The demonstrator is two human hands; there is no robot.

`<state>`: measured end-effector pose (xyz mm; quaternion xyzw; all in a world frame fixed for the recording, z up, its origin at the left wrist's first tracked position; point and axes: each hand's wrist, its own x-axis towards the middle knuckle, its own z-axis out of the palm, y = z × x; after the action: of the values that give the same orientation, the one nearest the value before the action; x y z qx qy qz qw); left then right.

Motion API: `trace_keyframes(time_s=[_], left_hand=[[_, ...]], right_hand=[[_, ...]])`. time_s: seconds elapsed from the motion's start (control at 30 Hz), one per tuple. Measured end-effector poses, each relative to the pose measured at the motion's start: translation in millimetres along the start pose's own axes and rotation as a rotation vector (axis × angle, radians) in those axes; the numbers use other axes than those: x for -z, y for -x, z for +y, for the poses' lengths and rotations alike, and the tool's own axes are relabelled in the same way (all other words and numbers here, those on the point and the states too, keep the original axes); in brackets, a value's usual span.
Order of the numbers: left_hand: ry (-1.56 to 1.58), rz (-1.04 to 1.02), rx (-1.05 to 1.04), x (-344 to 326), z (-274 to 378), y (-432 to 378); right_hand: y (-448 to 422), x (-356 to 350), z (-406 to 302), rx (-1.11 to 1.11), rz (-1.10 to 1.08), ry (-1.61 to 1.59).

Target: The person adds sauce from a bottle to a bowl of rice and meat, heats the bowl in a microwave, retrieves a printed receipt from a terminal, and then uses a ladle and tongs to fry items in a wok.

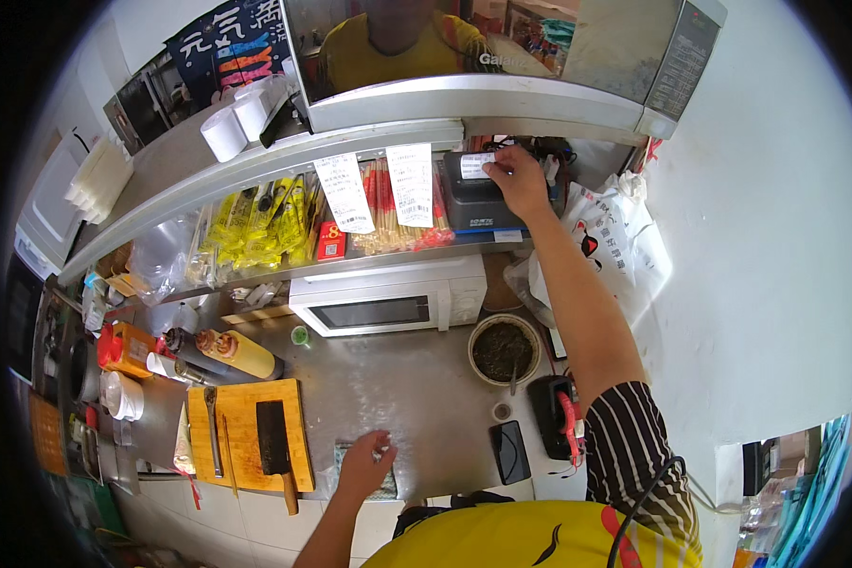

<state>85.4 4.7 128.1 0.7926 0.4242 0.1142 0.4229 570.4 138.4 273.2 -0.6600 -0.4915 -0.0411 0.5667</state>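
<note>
My right hand [520, 179] reaches up to the shelf and grips the edge of a printed paper receipt [474, 165] at the top of a black receipt printer [479, 202]. Two longer receipts [410, 186] hang from the shelf edge to the printer's left, in front of bundled wooden chopsticks [378, 206]. Low over the front edge of the steel counter [397, 383], my left hand [366, 465] has its fingers loosely curled and apart, holding nothing that I can see. Beneath it lies a folded patterned cloth [387, 486].
A cleaver [273, 440] and tongs [213, 433] lie on a wooden cutting board [245, 397]. Sauce bottles [248, 353] lie behind it. A white microwave [390, 302] stands under the shelf. Right of centre are a tub of dark contents [503, 349], a phone [510, 452] and a white plastic bag [603, 241].
</note>
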Motion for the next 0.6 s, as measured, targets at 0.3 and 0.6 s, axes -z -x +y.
trace_keyframes(time_s=[0.3, 0.6], left_hand=[[0.343, 0.293, -0.549, -22.1, 172.2, -226.3], [0.524, 0.259, -0.431, -27.8, 184.4, -325.0]], right_hand=[[-15.0, -1.9, 16.8, 0.028, -0.107, 0.006], [-18.7, -0.1, 20.3, -0.045, -0.129, -0.027]])
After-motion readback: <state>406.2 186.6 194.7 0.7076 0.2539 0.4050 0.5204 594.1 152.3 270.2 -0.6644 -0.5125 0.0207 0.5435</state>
